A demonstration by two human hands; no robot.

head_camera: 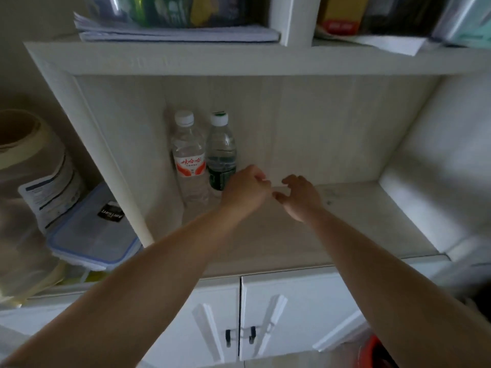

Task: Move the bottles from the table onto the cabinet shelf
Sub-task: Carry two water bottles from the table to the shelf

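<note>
Two bottles stand upright at the back left of the cabinet shelf (pixel 345 208), side by side and touching or nearly so: the red-label bottle (pixel 189 158) left, the green-label bottle (pixel 221 152) right, both against the back panel. Left hand (pixel 245 192) just right of and before the green-label bottle, partly covering its base. Right hand (pixel 301 199) just right of the left hand, apart from both bottles. Paper stack (pixel 175 33) on the shelf above. Left of the cabinet's side wall, a lidded container (pixel 93 235) with a tub (pixel 32 166) behind it. Two cabinet doors (pixel 292 309) below the shelf.
</note>
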